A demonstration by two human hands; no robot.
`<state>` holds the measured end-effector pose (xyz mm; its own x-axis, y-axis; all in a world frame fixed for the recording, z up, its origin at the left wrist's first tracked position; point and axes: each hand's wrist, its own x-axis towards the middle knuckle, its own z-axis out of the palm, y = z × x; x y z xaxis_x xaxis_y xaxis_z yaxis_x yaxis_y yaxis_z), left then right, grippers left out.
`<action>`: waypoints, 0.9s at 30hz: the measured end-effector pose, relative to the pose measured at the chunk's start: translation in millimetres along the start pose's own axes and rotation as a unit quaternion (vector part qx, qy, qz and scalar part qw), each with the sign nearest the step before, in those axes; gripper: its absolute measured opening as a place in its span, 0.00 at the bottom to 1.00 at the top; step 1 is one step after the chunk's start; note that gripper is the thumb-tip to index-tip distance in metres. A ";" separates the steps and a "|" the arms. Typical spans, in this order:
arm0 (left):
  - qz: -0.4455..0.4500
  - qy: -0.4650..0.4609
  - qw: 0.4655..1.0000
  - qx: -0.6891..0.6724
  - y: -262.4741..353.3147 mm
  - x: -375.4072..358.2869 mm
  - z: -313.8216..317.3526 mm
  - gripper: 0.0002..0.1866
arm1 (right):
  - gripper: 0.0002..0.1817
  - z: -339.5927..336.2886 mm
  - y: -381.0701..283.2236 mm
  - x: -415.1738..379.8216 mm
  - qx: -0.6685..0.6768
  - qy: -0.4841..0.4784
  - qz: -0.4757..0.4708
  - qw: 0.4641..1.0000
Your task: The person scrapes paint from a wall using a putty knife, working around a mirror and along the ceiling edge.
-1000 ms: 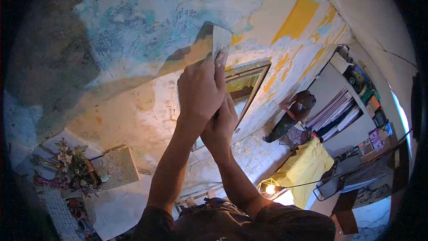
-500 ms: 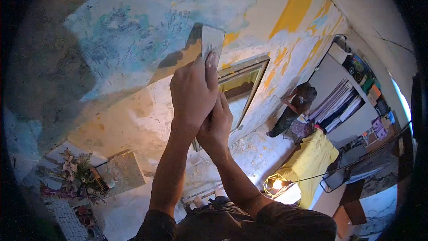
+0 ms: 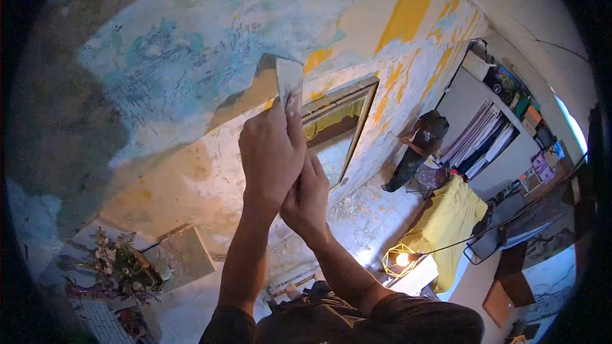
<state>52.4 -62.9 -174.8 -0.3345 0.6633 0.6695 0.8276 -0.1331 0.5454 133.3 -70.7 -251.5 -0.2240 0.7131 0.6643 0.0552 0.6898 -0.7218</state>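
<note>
Because the flaking wall [image 3: 191, 57] is overhead, both hands grip one scraper [image 3: 289, 79]: the left hand [image 3: 271, 153] wraps closed around it, a finger extended along the blade to press it flat, while the right hand [image 3: 308, 197] clasps below, apparently on the handle. Right of the blade sits a framed opening [image 3: 338, 124]; farther along, another person [image 3: 417, 150] works near shelves [image 3: 503, 114].

A scraper [image 3: 288, 80] with a broad, flat metal blade, smeared pale with plaster dust, points up and is pressed flat against the wall [image 3: 191, 57] just above a framed opening. Its handle is hidden. The wall's surface is patchy: flaking blue and turquoise paint with scratch marks, yellow streaks to the right, and bare tan plaster below the blade.
</note>
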 end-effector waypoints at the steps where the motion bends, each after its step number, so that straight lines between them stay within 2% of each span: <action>1: 0.021 0.024 0.999 0.004 -3.3 -0.9 -0.2 0.15 | 0.30 1.4 1.4 -1.2 0.000 0.003 0.002 1.000; 3: 0.040 0.047 0.998 0.006 -3.1 -1.7 -3.0 0.17 | 0.27 5.7 -1.6 0.6 0.012 0.007 -0.022 1.000; 4: 0.041 0.045 0.998 0.021 0.7 0.6 -7.9 0.14 | 0.27 7.7 -4.4 3.2 0.011 0.007 -0.021 1.000; 6: 0.044 0.044 0.997 0.036 0.9 7.0 -10.6 0.12 | 0.19 14.0 -9.8 9.3 0.048 0.054 -0.030 0.997; 9: 0.081 0.028 0.994 0.064 -1.6 13.8 -12.1 0.12 | 0.19 25.9 -14.1 12.8 0.039 0.073 0.016 0.996; 11: 0.068 0.000 0.997 0.048 2.4 14.5 -19.3 0.15 | 0.19 28.9 -15.4 6.3 0.069 0.074 0.010 0.995; 14: 0.038 -0.028 0.997 0.060 7.3 10.7 -25.9 0.15 | 0.19 29.6 -18.8 6.5 0.108 0.068 0.020 0.992; 16: 0.050 -0.021 0.996 0.069 1.0 13.4 -24.3 0.15 | 0.18 30.4 -22.3 5.8 0.113 0.062 0.044 0.991; 19: 0.054 -0.023 0.995 0.077 0.9 12.6 -23.2 0.15 | 0.16 35.4 -26.4 4.5 0.105 0.095 0.022 0.990; 21: 0.042 -0.025 0.996 0.077 0.2 10.1 -24.2 0.16 | 0.21 32.1 -22.7 -3.8 0.106 0.062 0.070 0.990; 24: 0.078 -0.013 0.995 0.060 -1.7 10.1 -21.9 0.15 | 0.21 27.6 -10.5 3.9 0.087 0.033 0.069 0.993; 27: 0.035 -0.040 0.994 0.091 4.8 9.9 -20.0 0.14 | 0.19 29.0 -16.3 1.8 0.063 0.068 0.065 0.994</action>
<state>44.1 -71.6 -155.4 -0.2425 0.7138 0.6570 0.9180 -0.0501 0.3933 103.9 -84.3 -244.2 -0.0898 0.8109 0.5783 -0.0500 0.5762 -0.8157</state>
